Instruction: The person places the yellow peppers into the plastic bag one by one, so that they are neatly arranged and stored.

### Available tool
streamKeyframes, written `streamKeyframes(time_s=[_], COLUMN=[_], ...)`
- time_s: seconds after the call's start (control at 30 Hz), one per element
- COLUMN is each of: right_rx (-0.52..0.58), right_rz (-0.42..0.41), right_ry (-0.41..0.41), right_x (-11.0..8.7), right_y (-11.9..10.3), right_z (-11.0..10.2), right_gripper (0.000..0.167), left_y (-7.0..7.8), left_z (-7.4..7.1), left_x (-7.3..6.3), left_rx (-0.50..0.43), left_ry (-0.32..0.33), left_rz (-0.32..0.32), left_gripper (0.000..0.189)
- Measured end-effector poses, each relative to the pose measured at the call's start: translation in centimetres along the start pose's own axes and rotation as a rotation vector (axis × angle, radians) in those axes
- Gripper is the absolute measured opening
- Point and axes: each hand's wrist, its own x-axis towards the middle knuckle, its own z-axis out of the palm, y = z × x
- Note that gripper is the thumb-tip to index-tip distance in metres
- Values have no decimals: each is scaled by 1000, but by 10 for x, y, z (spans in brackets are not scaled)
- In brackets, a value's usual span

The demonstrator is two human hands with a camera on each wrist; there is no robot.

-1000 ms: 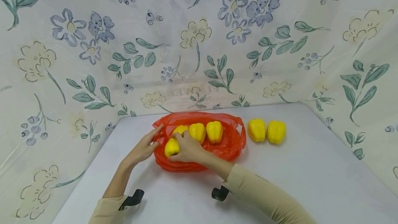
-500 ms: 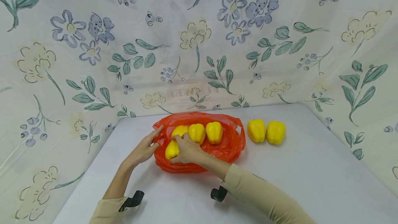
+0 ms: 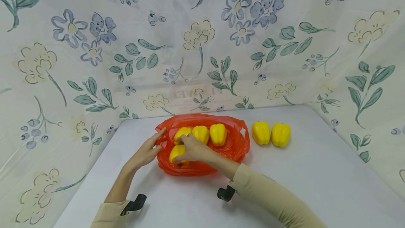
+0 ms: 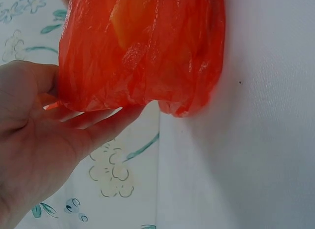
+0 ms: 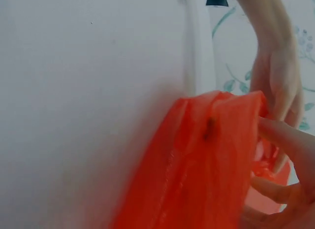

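Yellow pepper (image 3: 175, 153) inside red bag (image 3: 202, 170), lower center of frame; right hand (image 3: 193, 150) over it, nearer, cannot tell if gripping. Left hand (image 3: 147, 153): fingers extended, touching bag's left side.

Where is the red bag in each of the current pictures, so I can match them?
Head: the red bag sits below centre, on the white table.
Left wrist: top middle.
Right wrist: bottom, right of centre.
Shared landmark: the left hand, at the bag's left end in the head view, lower left in left wrist, upper right in right wrist.
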Motion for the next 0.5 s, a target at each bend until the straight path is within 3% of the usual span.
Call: streamKeyframes(time_s=[0.23,0.5], right_rx=[62,124], right_rz=[-20,-77], right_ry=[-5,79], right_x=[-14,-43], right_y=[12,44], right_z=[-35,-89], right_gripper=[66,58], left_y=[1,0], left_z=[0,2], left_x=[1,0], left_rx=[11,2], left_ry=[-10,-12], left_rz=[-27,-33], left_gripper=[65,63])
